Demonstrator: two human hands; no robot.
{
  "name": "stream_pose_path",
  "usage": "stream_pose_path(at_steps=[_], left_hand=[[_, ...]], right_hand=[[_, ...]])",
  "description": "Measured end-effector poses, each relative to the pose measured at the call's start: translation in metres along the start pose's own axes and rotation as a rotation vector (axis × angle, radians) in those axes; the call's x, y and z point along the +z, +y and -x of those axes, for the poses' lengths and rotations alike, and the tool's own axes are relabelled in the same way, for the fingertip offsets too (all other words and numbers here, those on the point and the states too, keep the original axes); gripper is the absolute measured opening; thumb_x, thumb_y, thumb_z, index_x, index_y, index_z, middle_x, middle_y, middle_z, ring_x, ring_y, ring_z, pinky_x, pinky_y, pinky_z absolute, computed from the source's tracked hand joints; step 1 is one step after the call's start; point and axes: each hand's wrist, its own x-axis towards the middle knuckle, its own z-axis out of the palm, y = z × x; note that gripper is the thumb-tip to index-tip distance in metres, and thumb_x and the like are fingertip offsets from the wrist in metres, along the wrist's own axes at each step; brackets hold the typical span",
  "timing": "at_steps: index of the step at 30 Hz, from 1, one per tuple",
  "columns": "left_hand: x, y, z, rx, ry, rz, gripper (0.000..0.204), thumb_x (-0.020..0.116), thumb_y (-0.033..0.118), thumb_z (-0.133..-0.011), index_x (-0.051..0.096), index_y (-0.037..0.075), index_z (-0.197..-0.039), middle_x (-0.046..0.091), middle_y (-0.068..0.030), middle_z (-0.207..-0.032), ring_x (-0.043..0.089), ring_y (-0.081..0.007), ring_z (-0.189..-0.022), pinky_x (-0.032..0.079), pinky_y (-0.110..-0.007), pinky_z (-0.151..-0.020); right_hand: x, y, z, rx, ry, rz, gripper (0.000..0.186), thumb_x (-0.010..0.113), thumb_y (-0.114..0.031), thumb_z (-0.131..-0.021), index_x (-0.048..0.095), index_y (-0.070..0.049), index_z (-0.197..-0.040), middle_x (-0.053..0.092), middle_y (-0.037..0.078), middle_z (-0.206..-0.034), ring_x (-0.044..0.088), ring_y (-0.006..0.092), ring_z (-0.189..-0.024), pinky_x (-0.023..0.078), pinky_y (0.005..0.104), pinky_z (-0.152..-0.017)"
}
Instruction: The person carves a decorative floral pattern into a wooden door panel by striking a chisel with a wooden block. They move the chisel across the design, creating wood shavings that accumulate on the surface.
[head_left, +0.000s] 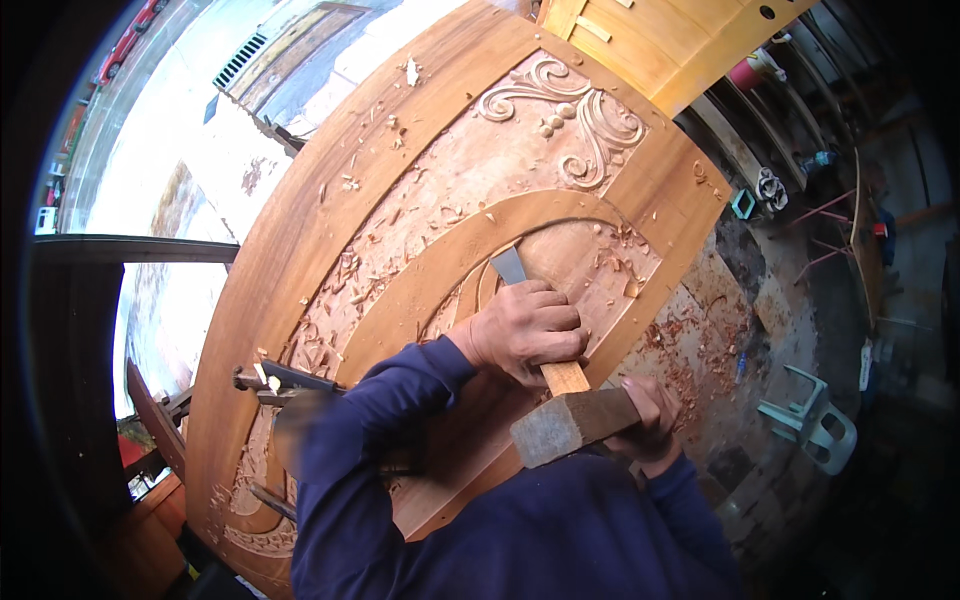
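A large wooden panel [270,230] lies beneath my hands, with carved scrolls [590,120] at its far corner and a raised curved band crossing its recessed field. My left hand [530,330] is wrapped around a chisel [508,265], whose wide flat blade meets the wood at the inner edge of that band. The chisel's wooden handle end sticks out toward me. In my right hand [650,420] is a mallet [565,430] with a blocky wooden head, right by the end of the handle. Whether the two touch, I cannot tell. Curled wood shavings [345,270] are scattered over the panel.
Dark-bladed tools [295,378] rest on the panel by my left arm. A yellow wooden panel [660,50] stands at the far side. On the right, shavings [690,350] litter the floor near a pale green plastic stool [815,420].
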Motion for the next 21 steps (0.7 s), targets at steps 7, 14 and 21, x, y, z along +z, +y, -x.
stream_pose_path(at_steps=[7, 14, 21], left_hand=[[-0.008, -0.005, -0.003, -0.133, 0.010, 0.032, 0.025, 0.080, 0.028, -0.081, 0.068, 0.010, -0.093, 0.064, -0.0058, -0.080, 0.065, -0.0250, -0.067, 0.049, -0.036, -0.059], [-0.017, -0.005, -0.012, -0.183, 0.301, -0.041, 0.030, 0.085, 0.028, -0.083, 0.065, 0.009, -0.094, 0.060, -0.0066, -0.074, 0.059, -0.0255, -0.060, 0.045, -0.037, -0.054], [0.004, 0.024, -0.005, 0.003, 0.022, -0.205, 0.022, 0.078, 0.024, -0.091, 0.063, 0.011, -0.102, 0.064, -0.0032, -0.080, 0.068, -0.0193, -0.072, 0.052, -0.032, -0.062]], right_hand=[[0.011, 0.008, -0.008, 0.002, 0.095, -0.086, 0.070, 0.087, -0.041, -0.085, 0.049, -0.009, -0.133, 0.067, 0.017, -0.105, 0.071, 0.0372, -0.081, 0.061, 0.0466, -0.067], [0.007, 0.011, -0.013, 0.052, 0.100, -0.063, 0.075, 0.080, -0.052, -0.090, 0.046, -0.006, -0.139, 0.068, 0.020, -0.105, 0.072, 0.0393, -0.085, 0.060, 0.0487, -0.077], [0.014, -0.001, 0.044, 0.237, 0.205, -0.175, 0.079, 0.087, -0.061, -0.077, 0.055, -0.006, -0.123, 0.067, 0.014, -0.096, 0.067, 0.0325, -0.081, 0.055, 0.0456, -0.072]])
